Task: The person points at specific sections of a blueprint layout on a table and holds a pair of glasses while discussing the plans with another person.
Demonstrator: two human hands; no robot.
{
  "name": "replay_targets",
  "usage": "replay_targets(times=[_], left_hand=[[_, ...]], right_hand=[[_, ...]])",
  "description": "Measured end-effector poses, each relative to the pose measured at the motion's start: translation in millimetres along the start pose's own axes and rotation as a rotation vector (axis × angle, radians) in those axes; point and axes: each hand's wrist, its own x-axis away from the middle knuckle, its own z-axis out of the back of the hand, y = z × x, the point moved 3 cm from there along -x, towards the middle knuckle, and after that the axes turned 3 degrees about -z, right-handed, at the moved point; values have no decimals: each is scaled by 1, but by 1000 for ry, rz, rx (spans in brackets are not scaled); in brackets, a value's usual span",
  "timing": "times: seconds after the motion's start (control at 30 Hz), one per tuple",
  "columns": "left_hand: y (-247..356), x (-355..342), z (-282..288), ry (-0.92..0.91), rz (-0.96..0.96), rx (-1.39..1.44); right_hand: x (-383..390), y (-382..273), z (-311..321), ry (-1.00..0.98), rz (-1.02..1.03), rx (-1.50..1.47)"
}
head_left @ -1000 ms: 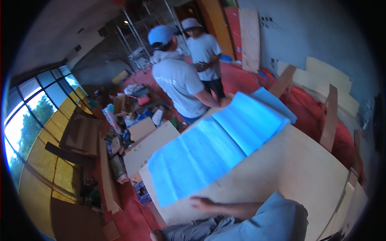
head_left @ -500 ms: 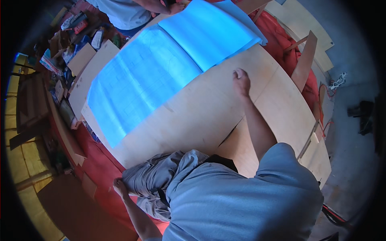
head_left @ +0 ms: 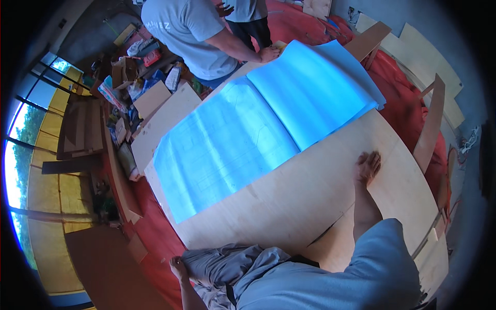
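My right hand [head_left: 368,165] rests palm-down on the plywood top [head_left: 266,199], right of the blue drawing sheets [head_left: 222,150], with fingers apart. The sheets show faint line drawings; their right portion [head_left: 315,93] is layered, with raised edges. My left hand [head_left: 177,266] is low beside my grey-trousered leg, fingers curled; whatever is inside them, if anything, is hidden. At the far side a co-worker in a grey shirt [head_left: 191,41] has a hand [head_left: 267,54] at the board's edge by the sheets.
Another person [head_left: 248,18] stands behind. Assorted boxes and bags [head_left: 144,82] clutter the left floor. Loose boards [head_left: 429,124] and red sheeting [head_left: 395,88] lie along the right, with a white cable [head_left: 469,139] near the wall. Windows and yellow panels [head_left: 46,165] line the left.
The view has tilted down, then slightly back up. My right hand has moved rightward along the plywood, its fingers going from bunched at half a second ago to spread now.
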Motion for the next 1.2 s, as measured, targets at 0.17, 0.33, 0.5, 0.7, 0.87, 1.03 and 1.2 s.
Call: replay_targets(times=[0.17, 0.33, 0.5, 0.7, 0.87, 1.03, 1.2], left_hand=[[24, -13, -22, 74, 85, -35], [23, -8, -34, 44, 155, -35], [17, -5, -40, 88, 191, -46], [12, -2, -40, 364, 351, 188], [-9, 23, -46, 622, 172, 306], [226, -16, 53, 405, 101, 746], [414, -37, 154, -108, -360, 1696]], right_hand=[[-13, 16, 1, 13, -27, 51], [-13, 12, 13, -16, 6, 94], [-15, 11, 15, -121, -44, 86], [-19, 20, 4, -138, -47, 87], [-16, 7, 0, -113, -60, 11], [-18, 17, 11, -159, -107, 21], [-16, 33, -25, -157, -78, 73]])
